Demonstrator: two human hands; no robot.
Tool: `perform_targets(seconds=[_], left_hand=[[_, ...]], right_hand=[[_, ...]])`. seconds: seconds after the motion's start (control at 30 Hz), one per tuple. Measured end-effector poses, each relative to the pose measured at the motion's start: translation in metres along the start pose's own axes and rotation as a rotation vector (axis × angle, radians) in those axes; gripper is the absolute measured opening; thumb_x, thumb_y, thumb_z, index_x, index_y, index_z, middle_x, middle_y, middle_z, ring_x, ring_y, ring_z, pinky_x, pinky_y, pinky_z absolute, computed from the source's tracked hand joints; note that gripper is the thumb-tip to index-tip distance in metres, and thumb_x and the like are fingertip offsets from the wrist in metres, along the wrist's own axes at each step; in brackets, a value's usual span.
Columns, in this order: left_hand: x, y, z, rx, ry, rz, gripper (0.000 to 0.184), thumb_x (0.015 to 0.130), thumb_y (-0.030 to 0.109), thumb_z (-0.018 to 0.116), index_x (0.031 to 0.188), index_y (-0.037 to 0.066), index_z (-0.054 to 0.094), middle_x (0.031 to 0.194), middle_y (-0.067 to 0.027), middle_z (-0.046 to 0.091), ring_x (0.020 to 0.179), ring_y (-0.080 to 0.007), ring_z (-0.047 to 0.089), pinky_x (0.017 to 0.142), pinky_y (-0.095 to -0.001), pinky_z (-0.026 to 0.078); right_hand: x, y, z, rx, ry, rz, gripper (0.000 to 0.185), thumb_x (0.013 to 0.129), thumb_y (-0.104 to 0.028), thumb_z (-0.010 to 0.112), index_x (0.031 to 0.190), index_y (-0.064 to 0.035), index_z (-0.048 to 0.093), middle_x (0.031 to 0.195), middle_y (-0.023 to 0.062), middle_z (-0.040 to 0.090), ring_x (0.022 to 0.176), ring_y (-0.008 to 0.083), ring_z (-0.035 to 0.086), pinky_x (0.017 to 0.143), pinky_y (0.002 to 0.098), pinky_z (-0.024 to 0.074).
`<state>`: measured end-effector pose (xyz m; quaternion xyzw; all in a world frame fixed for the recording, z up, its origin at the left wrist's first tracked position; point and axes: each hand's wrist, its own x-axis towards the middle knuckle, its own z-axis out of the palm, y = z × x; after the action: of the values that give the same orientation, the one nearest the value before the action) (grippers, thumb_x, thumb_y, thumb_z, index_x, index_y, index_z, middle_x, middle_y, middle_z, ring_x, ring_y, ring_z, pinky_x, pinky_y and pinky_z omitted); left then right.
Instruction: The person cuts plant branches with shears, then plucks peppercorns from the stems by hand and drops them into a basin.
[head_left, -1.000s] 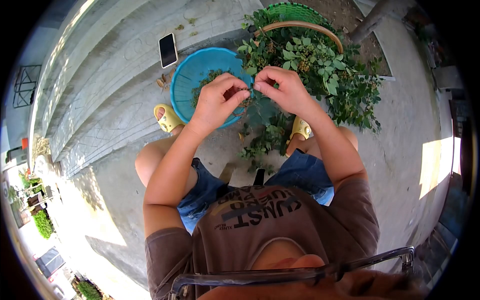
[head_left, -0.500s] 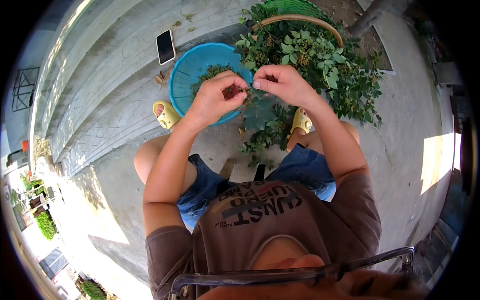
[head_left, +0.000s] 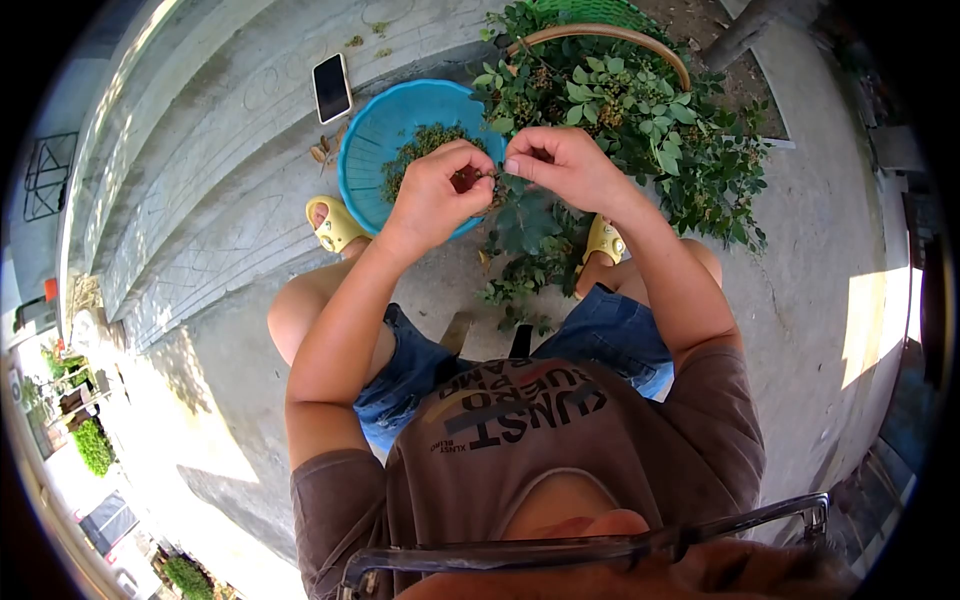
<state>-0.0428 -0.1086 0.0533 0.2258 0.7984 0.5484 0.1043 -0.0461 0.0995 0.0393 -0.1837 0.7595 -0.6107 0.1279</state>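
My left hand (head_left: 437, 195) is over the right part of a blue plastic basin (head_left: 358, 165), fingers pinched at a small berry cluster beside the stem. My right hand (head_left: 570, 168) is closed with thumb and forefinger pinching a leafy sprig (head_left: 525, 222), whose broad green leaves hang below. The fingertips of both hands nearly meet at the basin's right rim. Inside the basin lies a heap of small greenish-brown berries (head_left: 405, 160), partly covered by my left hand. What exactly sits between my fingertips is too small to make out clearly.
Leafy branches with berry clusters (head_left: 640, 115) pile up around a basket with a curved brown handle (head_left: 600, 32). A phone (head_left: 331, 88) lies on the concrete step left of the basin. Cut sprigs (head_left: 535, 275) lie between my feet in yellow clogs (head_left: 338, 226).
Both hands stay close together at the basin's rim. The left fingers have closed a little and shifted slightly against the sprig; the right hand has barely moved.
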Motion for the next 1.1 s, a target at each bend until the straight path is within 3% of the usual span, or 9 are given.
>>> perform_targets(seconds=[0.13,0.2,0.3,0.43,0.53,0.6,0.93,1.03,1.1], left_hand=[[0.0,-0.006,0.0,-0.18,-0.019,-0.112,0.006,0.081,0.001,0.061,0.087,0.001,0.06,0.082,0.0014,0.055,0.067,-0.0068,0.05,0.061,-0.0206,0.041],[0.0,-0.009,-0.002,-0.54,-0.125,-0.342,0.006,0.083,0.001,0.06,0.089,0.001,0.061,0.082,0.0007,0.055,0.07,-0.0072,0.05,0.062,-0.022,0.041],[0.003,-0.009,-0.004,-0.662,-0.076,-0.478,0.006,0.086,0.002,0.058,0.091,0.001,0.06,0.083,-0.0017,0.056,0.072,-0.0084,0.051,0.061,-0.0234,0.042],[0.004,-0.008,-0.006,-0.805,-0.07,-0.491,0.007,0.088,0.004,0.055,0.094,0.003,0.059,0.084,-0.0019,0.056,0.072,-0.0099,0.052,0.061,-0.0243,0.043],[0.003,-0.006,-0.006,-0.887,-0.105,-0.513,0.01,0.09,0.005,0.05,0.098,0.003,0.055,0.084,-0.0033,0.056,0.072,-0.0125,0.053,0.06,-0.0248,0.042],[0.002,-0.012,-0.005,-1.031,-0.215,-0.451,0.011,0.09,0.007,0.047,0.099,0.003,0.053,0.084,-0.0049,0.055,0.073,-0.0144,0.053,0.059,-0.0246,0.039],[0.002,-0.005,-0.003,-1.044,-0.209,-0.485,0.013,0.089,0.01,0.047,0.1,0.004,0.052,0.086,-0.0047,0.053,0.074,-0.0153,0.053,0.059,-0.0243,0.037],[0.001,0.001,0.001,-1.082,-0.189,-0.478,0.012,0.09,0.011,0.052,0.101,0.004,0.052,0.086,-0.0034,0.052,0.074,-0.0139,0.052,0.058,-0.0236,0.037],[0.001,0.008,0.007,-0.903,-0.08,-0.427,0.016,0.086,0.01,0.065,0.097,0.006,0.054,0.081,-0.0023,0.053,0.071,-0.0103,0.051,0.057,-0.0234,0.038]], right_hand=[[0.001,0.006,-0.002,0.032,-0.049,-0.033,0.013,0.09,-0.014,0.062,0.09,-0.0015,0.06,0.073,-0.0053,0.051,0.066,0.0036,0.043,0.058,0.0209,0.0379],[0.0,0.004,-0.002,0.037,-0.051,-0.03,0.012,0.09,-0.014,0.061,0.09,-0.0017,0.06,0.074,-0.0053,0.051,0.067,0.0034,0.043,0.059,0.0209,0.038],[-0.003,-0.001,-0.001,0.063,-0.019,-0.052,0.012,0.09,-0.014,0.061,0.09,-0.002,0.06,0.075,-0.0054,0.052,0.067,0.0033,0.044,0.059,0.0208,0.0382],[-0.002,0.004,-0.006,0.115,0.051,-0.045,0.015,0.09,-0.016,0.063,0.088,-0.0019,0.062,0.069,-0.0045,0.052,0.063,0.0038,0.045,0.057,0.0217,0.0396],[-0.003,0.002,-0.008,0.162,0.015,-0.024,0.012,0.09,-0.014,0.062,0.09,-0.0024,0.061,0.075,-0.0066,0.052,0.067,0.0019,0.044,0.059,0.0198,0.0379],[-0.003,0.002,-0.008,0.172,0.014,-0.016,0.012,0.09,-0.014,0.062,0.089,-0.0025,0.061,0.074,-0.0068,0.052,0.067,0.0015,0.044,0.058,0.0195,0.0376],[-0.003,0.001,-0.002,0.083,0.151,-0.032,0.014,0.085,-0.015,0.067,0.081,-0.0015,0.063,0.065,-0.0043,0.054,0.06,0.0034,0.045,0.053,0.0211,0.0388],[-0.004,-0.003,-0.002,-0.009,0.186,-0.045,0.014,0.083,-0.014,0.069,0.081,-0.0012,0.063,0.065,-0.0017,0.056,0.059,0.0047,0.047,0.053,0.0217,0.041],[-0.005,-0.005,0.0,-0.041,0.202,-0.075,0.014,0.082,-0.014,0.069,0.081,-0.0011,0.063,0.065,-0.0005,0.057,0.059,0.0055,0.049,0.054,0.0223,0.0423]])
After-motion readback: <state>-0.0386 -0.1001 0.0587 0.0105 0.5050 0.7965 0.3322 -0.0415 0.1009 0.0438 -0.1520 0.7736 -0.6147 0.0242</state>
